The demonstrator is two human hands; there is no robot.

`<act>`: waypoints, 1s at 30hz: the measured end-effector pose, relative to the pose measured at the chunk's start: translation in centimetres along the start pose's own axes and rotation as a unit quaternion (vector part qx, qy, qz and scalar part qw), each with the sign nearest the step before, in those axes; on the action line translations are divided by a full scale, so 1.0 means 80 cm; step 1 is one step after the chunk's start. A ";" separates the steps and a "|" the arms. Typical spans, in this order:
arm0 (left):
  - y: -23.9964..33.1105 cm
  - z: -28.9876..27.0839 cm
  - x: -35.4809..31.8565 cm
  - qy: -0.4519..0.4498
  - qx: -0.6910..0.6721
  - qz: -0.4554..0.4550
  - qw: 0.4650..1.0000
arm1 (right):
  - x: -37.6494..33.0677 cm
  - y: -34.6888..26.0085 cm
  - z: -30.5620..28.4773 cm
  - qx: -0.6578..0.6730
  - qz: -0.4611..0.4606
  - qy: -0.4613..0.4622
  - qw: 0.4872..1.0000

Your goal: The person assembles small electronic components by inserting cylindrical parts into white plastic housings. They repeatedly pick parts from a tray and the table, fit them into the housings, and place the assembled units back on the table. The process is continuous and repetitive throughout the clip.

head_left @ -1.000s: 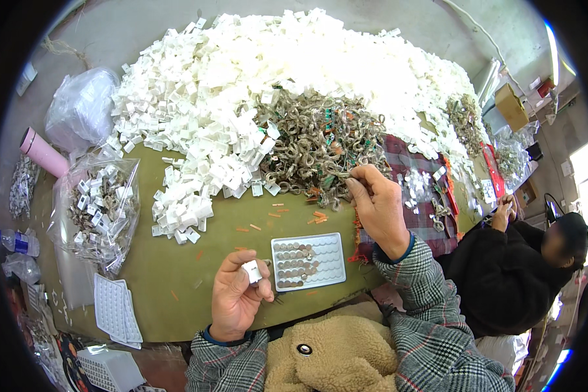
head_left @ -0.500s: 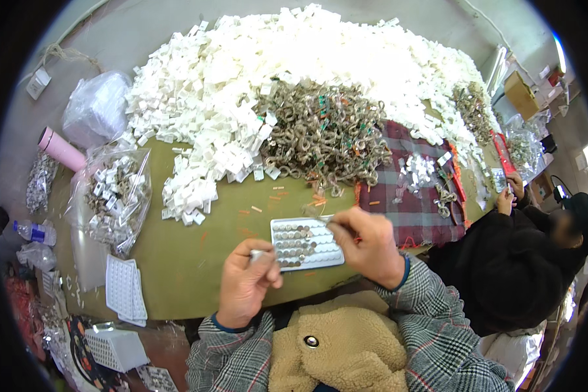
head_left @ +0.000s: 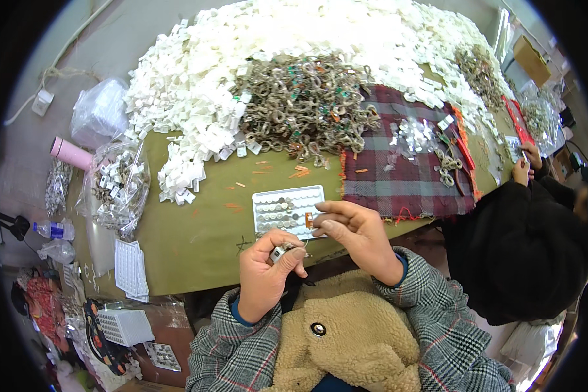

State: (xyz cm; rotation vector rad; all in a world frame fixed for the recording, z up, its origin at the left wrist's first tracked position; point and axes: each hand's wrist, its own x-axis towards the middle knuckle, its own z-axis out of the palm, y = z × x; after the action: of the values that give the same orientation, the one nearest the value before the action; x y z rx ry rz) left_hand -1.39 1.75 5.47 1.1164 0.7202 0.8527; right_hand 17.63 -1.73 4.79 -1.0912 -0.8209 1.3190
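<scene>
My left hand point(head_left: 266, 273) is closed around a small white-and-silver part point(head_left: 279, 253), its thumb and forefinger gripping it just in front of the tray. Thin wire ends stick out beside those fingertips. At the fingertips of my right hand point(head_left: 359, 238) is a small orange piece point(head_left: 309, 220), which the thumb and fingers appear to pinch, with a thin wire below it. Under and beyond both hands lies a white tray point(head_left: 313, 194) with rows of round hollows. Several silver round discs point(head_left: 283, 204) sit in its hollows, mostly on the left side.
Behind the tray rises a tangle of grey wired parts point(head_left: 300, 108) against a large heap of white casings point(head_left: 196, 91). A plaid cloth point(head_left: 405, 186) with small clear pieces lies right. Left are a filled plastic bag point(head_left: 114, 189), a pink tumbler point(head_left: 72, 153) and white trays point(head_left: 130, 268). Another person point(head_left: 516, 251) works at right.
My left hand has moved right, toward the right hand, and the white-and-silver part shows more plainly. The right hand has shifted slightly down, with the orange piece now showing. The view has tilted.
</scene>
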 end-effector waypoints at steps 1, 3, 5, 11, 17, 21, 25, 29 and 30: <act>-0.001 0.007 -0.001 0.002 0.034 0.008 0.999 | -0.002 0.002 -0.002 0.008 0.016 -0.005 1.000; -0.005 0.021 -0.002 0.005 0.102 0.025 0.994 | -0.007 0.007 -0.007 0.033 0.028 -0.030 0.999; -0.008 0.030 -0.001 -0.005 0.154 0.038 0.987 | -0.012 0.011 -0.012 0.030 0.018 -0.030 0.999; -0.002 0.036 0.002 -0.020 0.261 0.107 0.959 | -0.020 0.010 -0.031 0.138 -0.036 0.004 0.990; -0.002 0.044 0.009 0.009 0.391 0.233 0.890 | -0.040 -0.003 -0.037 -0.021 0.019 -0.073 0.997; -0.002 0.043 0.012 -0.028 0.431 0.257 0.865 | -0.044 -0.007 -0.033 -0.101 -0.037 -0.062 0.992; -0.001 0.035 0.007 -0.055 0.369 0.200 0.906 | -0.038 -0.005 -0.038 -0.213 -0.120 -0.094 0.965; -0.005 0.031 0.001 -0.040 0.169 0.071 0.982 | -0.032 -0.012 -0.039 -0.224 -0.116 -0.097 0.963; -0.006 0.031 -0.001 -0.028 0.092 0.019 0.995 | -0.030 -0.016 -0.037 -0.272 -0.154 -0.074 0.947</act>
State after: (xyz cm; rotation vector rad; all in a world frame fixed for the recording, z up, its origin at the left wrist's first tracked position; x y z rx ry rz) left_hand 0.78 0.48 5.70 1.3174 0.7441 0.7950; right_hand 20.51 -4.43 5.31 -1.2293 -1.4642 0.9350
